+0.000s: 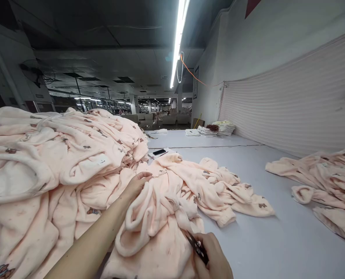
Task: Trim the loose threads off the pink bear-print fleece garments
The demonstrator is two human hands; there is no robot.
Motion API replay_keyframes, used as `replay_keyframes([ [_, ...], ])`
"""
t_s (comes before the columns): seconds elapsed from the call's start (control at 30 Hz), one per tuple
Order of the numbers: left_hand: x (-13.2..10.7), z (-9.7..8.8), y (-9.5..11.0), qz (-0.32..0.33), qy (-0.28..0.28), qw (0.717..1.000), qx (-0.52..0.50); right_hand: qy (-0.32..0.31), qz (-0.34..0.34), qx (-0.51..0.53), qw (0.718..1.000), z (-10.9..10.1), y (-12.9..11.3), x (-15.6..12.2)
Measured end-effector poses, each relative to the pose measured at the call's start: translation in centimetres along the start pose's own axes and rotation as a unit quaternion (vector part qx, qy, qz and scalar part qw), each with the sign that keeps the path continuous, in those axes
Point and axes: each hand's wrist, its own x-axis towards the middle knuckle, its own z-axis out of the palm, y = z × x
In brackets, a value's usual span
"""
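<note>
A soft pale pink garment [160,217] with small printed figures lies bunched on the table in front of me. My left hand [139,183] pinches a fold of it near its upper left part, fingertips pressed into the cloth. Low in the view, my right hand [211,254] grips small black thread snips [198,247], whose pointed blades angle up and left against the fabric. Sleeves or legs of pink cloth [218,186] spread to the right beyond the bunched part. Folds hide the tips of some left fingers.
A tall heap of similar pink garments [59,155] rises on the left. More pink garments [332,182] lie at the right edge of the pale table [262,240]. Behind are a dark phone [160,152] on paper and stacks of folded cloth [225,128].
</note>
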Motion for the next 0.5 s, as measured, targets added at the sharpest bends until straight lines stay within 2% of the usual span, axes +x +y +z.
replay_keyframes([
  [0.1, -0.3, 0.0, 1.4, 0.024, -0.038, 0.995, 0.087, 0.012, 0.006, 0.048, 0.999, -0.7, 0.5, 0.2],
  [0.2, -3.0, 0.6, 3.9, 0.056, -0.077, 0.980, 0.177, 0.018, 0.050, 0.099, 0.994, -0.8, 1.3, 0.3],
  [0.3, -7.7, 2.5, 6.8, 0.136, -0.018, 0.959, 0.247, 0.028, 0.088, 0.160, 0.983, 0.0, 1.8, 0.2],
  [0.33, -9.3, 3.5, 7.5, 0.183, 0.004, 0.934, 0.307, 0.039, 0.090, 0.178, 0.979, 0.4, 1.9, 0.1],
  [0.37, -10.9, 4.6, 7.8, 0.225, -0.010, 0.913, 0.340, 0.052, 0.089, 0.192, 0.976, 0.7, 1.9, 0.1],
  [0.4, -12.2, 5.8, 7.8, 0.248, -0.082, 0.902, 0.344, 0.064, 0.086, 0.201, 0.974, 0.9, 1.9, 0.1],
  [0.43, -13.2, 7.0, 7.5, 0.231, -0.157, 0.892, 0.356, 0.073, 0.083, 0.203, 0.973, 1.0, 1.9, 0.1],
  [0.47, -13.8, 8.0, 6.8, 0.196, -0.186, 0.885, 0.379, 0.076, 0.079, 0.196, 0.974, 1.0, 1.9, 0.1],
  [0.5, -14.3, 8.9, 5.9, 0.172, -0.193, 0.885, 0.386, 0.074, 0.073, 0.181, 0.978, 0.8, 1.8, 0.1],
])
